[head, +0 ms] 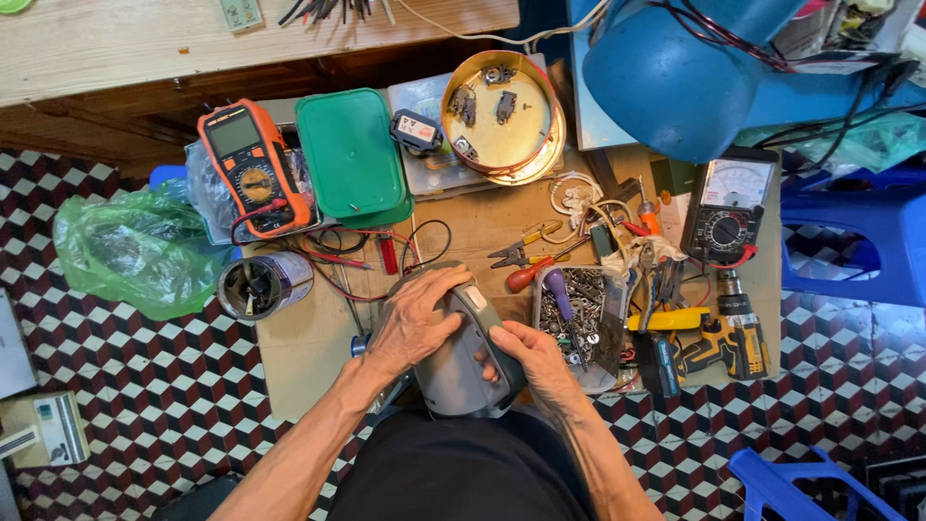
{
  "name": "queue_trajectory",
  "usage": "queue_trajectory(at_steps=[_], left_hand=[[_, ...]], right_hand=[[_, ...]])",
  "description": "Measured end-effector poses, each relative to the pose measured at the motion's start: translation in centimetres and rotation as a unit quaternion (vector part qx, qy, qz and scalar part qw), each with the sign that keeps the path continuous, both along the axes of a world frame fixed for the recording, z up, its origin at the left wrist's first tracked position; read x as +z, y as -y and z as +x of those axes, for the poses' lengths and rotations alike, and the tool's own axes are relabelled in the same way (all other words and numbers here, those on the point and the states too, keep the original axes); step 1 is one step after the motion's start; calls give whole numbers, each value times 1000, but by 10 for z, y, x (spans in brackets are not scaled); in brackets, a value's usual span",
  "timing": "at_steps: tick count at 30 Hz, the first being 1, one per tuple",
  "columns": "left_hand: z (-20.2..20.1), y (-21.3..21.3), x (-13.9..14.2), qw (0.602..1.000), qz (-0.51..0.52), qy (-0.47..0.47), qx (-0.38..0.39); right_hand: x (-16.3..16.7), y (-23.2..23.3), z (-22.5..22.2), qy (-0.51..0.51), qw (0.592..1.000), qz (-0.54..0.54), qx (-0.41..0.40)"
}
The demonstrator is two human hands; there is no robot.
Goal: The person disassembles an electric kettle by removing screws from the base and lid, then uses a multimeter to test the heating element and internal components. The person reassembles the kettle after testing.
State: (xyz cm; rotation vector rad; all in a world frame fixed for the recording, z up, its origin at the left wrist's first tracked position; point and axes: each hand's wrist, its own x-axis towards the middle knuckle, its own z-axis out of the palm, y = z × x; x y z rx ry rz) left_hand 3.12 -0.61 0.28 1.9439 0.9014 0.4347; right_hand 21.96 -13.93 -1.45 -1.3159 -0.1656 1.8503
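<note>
grey appliance housing (461,362) sits between both hands, at the near edge of the bench (299,347), right above the person's lap. left hand (415,318) lies flat over its top left side, fingers spread and curled over the far end, gripping it. right hand (531,362) clasps its right flank, thumb pressed on the shell, fingers wrapped under and out of sight. both hands are closed on the housing, neither free.

the housing: smooth grey plastic, rounded and elongated, running away from the person with a slight tilt to the right. a lighter grey panel with a small white label shows between the two hands near the far end. underside hidden.

around the hands:
- just right of the right hand: clear tray of screws and metal bits (579,323) with a purple-handled screwdriver (562,294) lying in it.
- further right: yellow and black cordless drill (728,338), well apart from the hands.
- beyond the right hand: pliers (516,253) and a red-handled screwdriver (526,277) on the bench, then an analogue meter (728,207) off to the far right.
- left of the left hand: open metal cylinder (262,285) lying on its side.
- beyond the left hand: orange multimeter (253,169) with red leads trailing toward the hands, green plastic lid (352,154), round tin (502,116) holding small parts.
- far left, on the floor: green plastic bag (135,251).
</note>
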Motion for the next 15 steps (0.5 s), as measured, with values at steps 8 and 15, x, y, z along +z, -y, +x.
queue_trajectory(at_steps=[8,15], left_hand=[[-7,-4,-3,988,-129,-14,77],[4,-3,-12,956,-230,-15,179]], right_hand=[[8,-4,-19,-3,1000,12,-14],[0,-7,-23,-2,1000,1,-8]])
